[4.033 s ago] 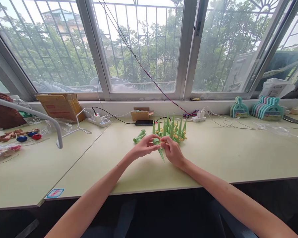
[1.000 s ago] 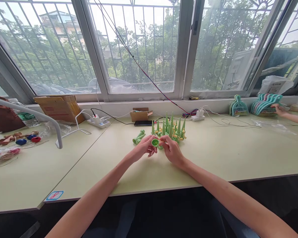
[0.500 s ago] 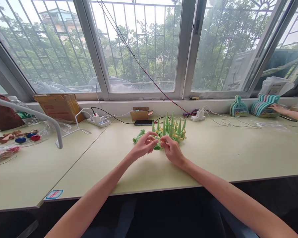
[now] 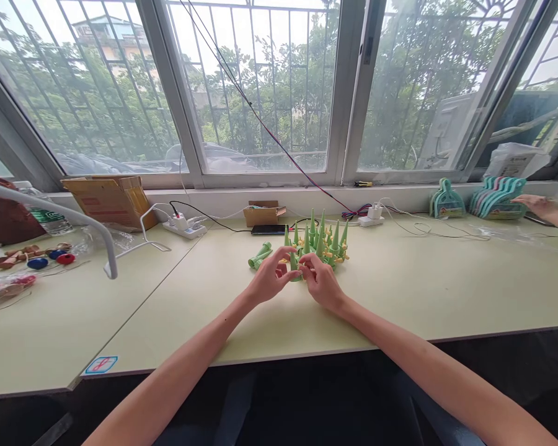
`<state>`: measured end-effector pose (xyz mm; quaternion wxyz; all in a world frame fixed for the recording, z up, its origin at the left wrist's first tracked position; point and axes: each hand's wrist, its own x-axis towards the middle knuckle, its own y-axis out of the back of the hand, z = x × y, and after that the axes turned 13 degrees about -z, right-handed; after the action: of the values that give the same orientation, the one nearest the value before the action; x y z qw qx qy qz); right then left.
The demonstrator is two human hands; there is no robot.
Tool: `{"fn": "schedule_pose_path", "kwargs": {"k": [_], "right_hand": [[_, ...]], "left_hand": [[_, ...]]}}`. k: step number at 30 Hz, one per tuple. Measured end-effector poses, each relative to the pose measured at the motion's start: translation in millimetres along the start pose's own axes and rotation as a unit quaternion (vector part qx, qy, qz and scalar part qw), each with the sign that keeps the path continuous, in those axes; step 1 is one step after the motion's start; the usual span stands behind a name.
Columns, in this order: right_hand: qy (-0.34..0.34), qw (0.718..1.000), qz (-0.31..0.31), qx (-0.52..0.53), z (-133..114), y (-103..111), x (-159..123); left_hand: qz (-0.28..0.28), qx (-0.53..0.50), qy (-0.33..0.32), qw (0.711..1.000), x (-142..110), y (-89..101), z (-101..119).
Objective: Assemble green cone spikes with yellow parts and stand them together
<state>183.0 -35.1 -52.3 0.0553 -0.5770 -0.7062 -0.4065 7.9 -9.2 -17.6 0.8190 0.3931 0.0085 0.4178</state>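
Note:
My left hand (image 4: 268, 282) and my right hand (image 4: 320, 282) meet at the middle of the pale table (image 4: 400, 291), both pinching one green plastic cone (image 4: 294, 265) that stands upright between the fingertips. Just behind them stands a cluster of upright green cones with small yellow parts (image 4: 323, 241). Two loose green cones (image 4: 260, 255) lie on their sides to the left of the cluster. My fingers hide the lower part of the held cone.
A black phone (image 4: 268, 230), a small cardboard box (image 4: 263, 214) and a power strip (image 4: 185, 227) sit along the back. A larger carton (image 4: 111, 199) and a lamp arm (image 4: 51, 214) are at left. Another person's hand (image 4: 539, 205) touches teal packs (image 4: 497, 198) far right.
Four seconds ago the cone pointed down toward me; a second ago its open end faced me. Now it stands upright by the cluster. The other person's hand reached in at far right.

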Motion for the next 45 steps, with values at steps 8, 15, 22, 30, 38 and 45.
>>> {"fn": "schedule_pose_path", "kwargs": {"k": [8,15,22,30,38,45], "right_hand": [[-0.001,0.999,0.006,0.032,-1,0,1],[0.005,1.000,-0.002,0.027,-1,-2,1],[0.028,1.000,0.012,-0.007,4,-8,3],[0.072,0.994,0.019,-0.078,2,-8,5],[0.101,0.986,-0.004,-0.134,5,-10,6],[0.100,0.985,-0.013,-0.138,3,-8,5]], "left_hand": [[0.028,0.023,-0.036,0.999,-1,-1.3,1],[0.090,0.050,-0.068,0.992,-2,0.8,-1],[0.162,0.053,0.022,0.985,-1,14.9,12],[-0.006,-0.204,0.238,0.950,-7,15.0,18],[-0.057,-0.296,0.237,0.923,-9,3.9,-8],[-0.076,-0.357,0.196,0.910,-12,5.4,-8]]}}
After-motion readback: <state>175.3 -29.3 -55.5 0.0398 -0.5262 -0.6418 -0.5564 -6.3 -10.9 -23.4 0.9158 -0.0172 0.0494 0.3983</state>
